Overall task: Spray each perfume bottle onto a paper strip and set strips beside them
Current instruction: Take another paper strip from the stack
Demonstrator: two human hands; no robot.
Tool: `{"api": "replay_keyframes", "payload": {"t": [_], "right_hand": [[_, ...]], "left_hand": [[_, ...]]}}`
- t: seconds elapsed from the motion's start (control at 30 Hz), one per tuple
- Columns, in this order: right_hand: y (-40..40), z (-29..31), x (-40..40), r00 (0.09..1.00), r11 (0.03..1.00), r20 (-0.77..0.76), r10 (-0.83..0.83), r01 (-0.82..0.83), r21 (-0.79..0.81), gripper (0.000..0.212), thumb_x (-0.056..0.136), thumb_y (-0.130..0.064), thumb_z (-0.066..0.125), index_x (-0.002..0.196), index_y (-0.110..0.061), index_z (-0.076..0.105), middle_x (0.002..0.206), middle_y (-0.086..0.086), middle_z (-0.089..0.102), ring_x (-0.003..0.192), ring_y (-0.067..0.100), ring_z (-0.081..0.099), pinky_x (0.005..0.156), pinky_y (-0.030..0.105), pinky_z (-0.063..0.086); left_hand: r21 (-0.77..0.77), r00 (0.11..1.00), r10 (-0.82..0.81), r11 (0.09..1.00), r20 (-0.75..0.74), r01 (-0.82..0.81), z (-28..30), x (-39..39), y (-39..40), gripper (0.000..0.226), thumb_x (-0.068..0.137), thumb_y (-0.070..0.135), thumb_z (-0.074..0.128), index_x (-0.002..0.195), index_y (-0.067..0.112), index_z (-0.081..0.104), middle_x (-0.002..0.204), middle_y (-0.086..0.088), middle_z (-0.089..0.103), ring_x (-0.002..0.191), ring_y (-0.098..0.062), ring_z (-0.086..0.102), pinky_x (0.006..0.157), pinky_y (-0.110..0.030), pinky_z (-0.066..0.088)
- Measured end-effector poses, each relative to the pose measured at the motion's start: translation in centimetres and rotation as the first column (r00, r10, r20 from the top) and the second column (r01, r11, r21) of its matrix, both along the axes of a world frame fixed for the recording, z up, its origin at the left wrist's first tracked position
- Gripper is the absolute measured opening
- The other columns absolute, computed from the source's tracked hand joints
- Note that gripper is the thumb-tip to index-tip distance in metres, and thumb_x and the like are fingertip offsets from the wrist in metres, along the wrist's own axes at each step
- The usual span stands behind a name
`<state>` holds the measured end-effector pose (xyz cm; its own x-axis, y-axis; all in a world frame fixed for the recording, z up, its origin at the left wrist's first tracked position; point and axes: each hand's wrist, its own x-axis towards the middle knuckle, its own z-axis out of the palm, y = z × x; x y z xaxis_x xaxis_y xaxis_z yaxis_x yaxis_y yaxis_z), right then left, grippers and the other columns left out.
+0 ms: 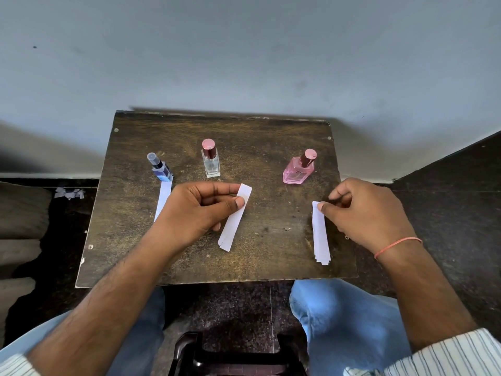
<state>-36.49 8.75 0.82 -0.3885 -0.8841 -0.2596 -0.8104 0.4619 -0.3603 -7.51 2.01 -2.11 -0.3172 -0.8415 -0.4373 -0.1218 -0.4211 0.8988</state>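
a person seated at a small dark wooden table point(189, 267) holds paper strips in both hands, with three perfume bottles standing upright in a loose row toward the far edge. the left hand point(195, 210) pinches one white strip point(235, 217) between thumb and forefinger near its upper end, the other fingers curled under; the strip's long axis runs diagonally, top end pointing up and to the right toward the gap between the middle and right bottles, lower end slanting back toward the person. the right hand point(366, 213) pinches the top of a small stack of strips point(320, 234) with thumb against fingertips; the stack runs almost straight toward the person, its lower ends fanned slightly and near the table's near edge. the blue bottle point(161, 169) at left has a clear cap, and a strip point(163, 198) lies just in front of it, running from the bottle's base toward the person, partly hidden by the left hand. the clear bottle point(210, 160) in the middle and the pink bottle point(299, 169) at right both carry rose-coloured caps. a thin pink thread bracelet point(397, 246) circles the right wrist.
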Motion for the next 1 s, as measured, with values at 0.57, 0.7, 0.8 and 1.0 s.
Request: {"api": "replay_keyframes", "payload": {"t": [0.57,0.7,0.8,1.0], "right_hand": [[-4.0,-3.0,13.2,0.849,0.925,0.46,0.259,-0.08,-0.372,0.053,0.098,-0.017,0.075,0.147,-0.027,0.056,0.136,-0.014,0.065,0.075,0.006,0.068,0.076,0.02,0.054],[-5.3,-3.6,14.8,0.834,0.921,0.469,0.29,-0.11,-0.374,0.08,0.094,-0.014,0.072,0.165,-0.03,0.037,0.162,-0.011,0.05,0.065,-0.001,0.061,0.072,0.011,0.047],[-6.1,-4.5,15.3,0.807,0.907,0.499,0.316,-0.102,-0.408,0.085,0.086,-0.036,0.067,0.165,-0.04,0.037,0.161,-0.014,0.052,0.065,0.003,0.063,0.07,0.014,0.049],[-7.0,-5.5,16.0,0.816,0.903,0.529,0.232,0.022,-0.429,0.056,0.086,-0.038,0.075,0.14,-0.047,0.062,0.127,-0.023,0.074,0.094,0.017,0.077,0.09,0.035,0.061]], "left_hand": [[-0.168,0.962,-0.023,0.986,-0.273,-0.024,2.5,3.6,0.5,0.019,0.082,0.002,0.077,0.085,0.02,0.082,0.077,0.003,0.077,0.068,-0.002,0.071,0.063,-0.011,0.053],[-0.184,0.947,-0.002,0.981,-0.321,-0.06,2.5,4.1,0.4,0.02,0.08,0.009,0.077,0.09,0.021,0.089,0.095,-0.002,0.086,0.093,-0.01,0.081,0.083,-0.018,0.06],[-0.188,0.94,0.018,0.978,-0.34,-0.087,2.5,4.2,0.2,0.02,0.081,0.011,0.078,0.095,0.02,0.089,0.101,-0.006,0.086,0.102,-0.017,0.082,0.091,-0.025,0.062],[-0.213,0.936,0.042,0.969,-0.351,-0.123,2.6,3.7,0.1,0.022,0.083,0.006,0.077,0.101,0.016,0.087,0.104,-0.003,0.086,0.103,-0.012,0.081,0.09,-0.021,0.061]]}}
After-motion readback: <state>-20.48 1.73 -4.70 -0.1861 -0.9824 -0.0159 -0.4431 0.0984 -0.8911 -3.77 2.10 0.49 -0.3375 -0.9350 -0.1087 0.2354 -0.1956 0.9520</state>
